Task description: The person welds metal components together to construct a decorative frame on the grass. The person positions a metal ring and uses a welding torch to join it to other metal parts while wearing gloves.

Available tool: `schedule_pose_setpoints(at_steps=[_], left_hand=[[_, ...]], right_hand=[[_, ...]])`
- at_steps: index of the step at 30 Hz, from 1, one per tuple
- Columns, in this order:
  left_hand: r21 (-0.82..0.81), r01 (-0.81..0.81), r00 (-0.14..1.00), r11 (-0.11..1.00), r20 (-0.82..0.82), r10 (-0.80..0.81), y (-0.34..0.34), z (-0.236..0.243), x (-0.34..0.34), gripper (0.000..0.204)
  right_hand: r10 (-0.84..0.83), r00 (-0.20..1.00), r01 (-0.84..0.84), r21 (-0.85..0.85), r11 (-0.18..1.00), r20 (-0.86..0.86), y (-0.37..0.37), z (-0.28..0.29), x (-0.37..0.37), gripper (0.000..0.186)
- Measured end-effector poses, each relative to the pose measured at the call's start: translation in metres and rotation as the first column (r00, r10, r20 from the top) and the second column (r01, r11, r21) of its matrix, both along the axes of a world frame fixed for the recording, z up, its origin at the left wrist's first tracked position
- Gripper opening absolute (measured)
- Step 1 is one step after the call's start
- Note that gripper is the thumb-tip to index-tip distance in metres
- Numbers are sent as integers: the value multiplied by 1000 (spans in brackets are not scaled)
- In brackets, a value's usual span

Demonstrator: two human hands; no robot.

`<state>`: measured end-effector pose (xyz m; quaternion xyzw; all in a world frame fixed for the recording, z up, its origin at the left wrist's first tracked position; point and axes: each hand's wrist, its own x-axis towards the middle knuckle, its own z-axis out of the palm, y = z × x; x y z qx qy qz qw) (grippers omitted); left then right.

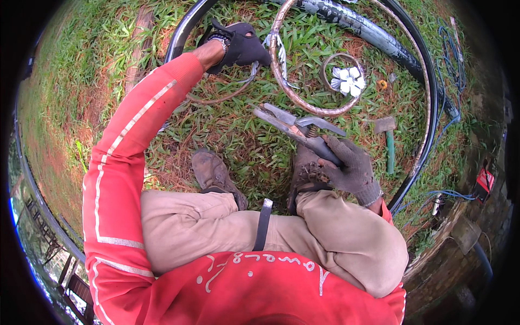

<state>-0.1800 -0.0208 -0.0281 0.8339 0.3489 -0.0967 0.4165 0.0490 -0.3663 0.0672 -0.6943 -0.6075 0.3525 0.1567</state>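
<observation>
Head fisheye — faces down | close over left hand (241,47), right hand (352,167)

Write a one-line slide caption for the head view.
Gloved right hand holding a spring clamp, gloved left hand beside a curled metal rod, over grass.

Marking noted: one line of white script lettering (270,258), inverted in view, across the front of the red long-sleeved fabric top (260,295), bodyward and leftward of the fingers (342,147) of the grey knit-gloved right hand (351,169).
</observation>
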Motion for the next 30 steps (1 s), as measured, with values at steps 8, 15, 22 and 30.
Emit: schedule_pose_setpoints(at_steps=[8,15,22,30], left_hand=[[-55,-176,984,983,-22,175,-3,-27,-15,62],[-72,-202,977,977,-89,195,0,-9,-1,73],[-8,-185,970,983,-165,181,-5,20,4,56],[-55,-269,953,961,-161,258,-15,10,14,61]], right_hand=[[45,998,-45,5,999,32,0,1,7,62],[22,1000,-22,9,1000,-14,-4,11,7,62],[-38,996,43,64,997,-82,-3,20,16,57],[18,993,-10,65,998,-116,-13,22,25,47]])
